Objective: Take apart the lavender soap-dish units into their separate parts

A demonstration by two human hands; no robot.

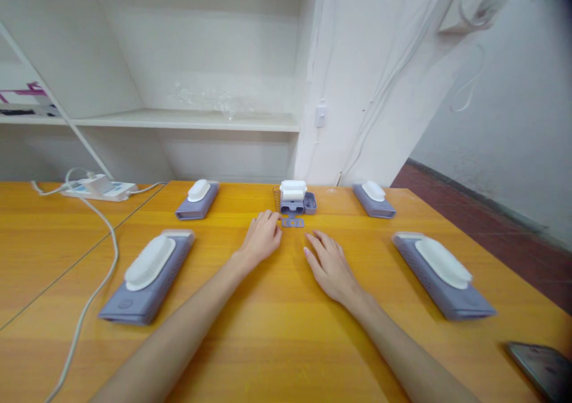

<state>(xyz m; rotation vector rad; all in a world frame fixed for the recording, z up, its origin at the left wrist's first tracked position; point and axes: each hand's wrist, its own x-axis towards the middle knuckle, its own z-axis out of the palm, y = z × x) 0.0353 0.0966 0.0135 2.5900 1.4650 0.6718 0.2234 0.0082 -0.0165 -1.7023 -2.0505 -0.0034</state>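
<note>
My left hand (263, 235) rests on the table with its fingers loosely bent. Its fingertips are beside a flat purple-grey piece with cut-outs (293, 223); I cannot tell whether they touch it. To the right, my right hand (329, 264) lies low over the wood, fingers stretched and thumb apart, with nothing in it. Just beyond both hands stands a purple-grey holder (292, 207) carrying a white rounded block (293, 189). A small square purple-grey cup (310, 202) adjoins it on the right, and a thin brownish grid (276, 198) shows at its left.
Purple-grey boxes with white oval pieces lie at near left (147, 276), far left (197, 200), near right (442, 276) and far right (374, 200). A power strip (100, 187) and white cable (115, 242) are left. A phone (543, 367) lies at the right edge.
</note>
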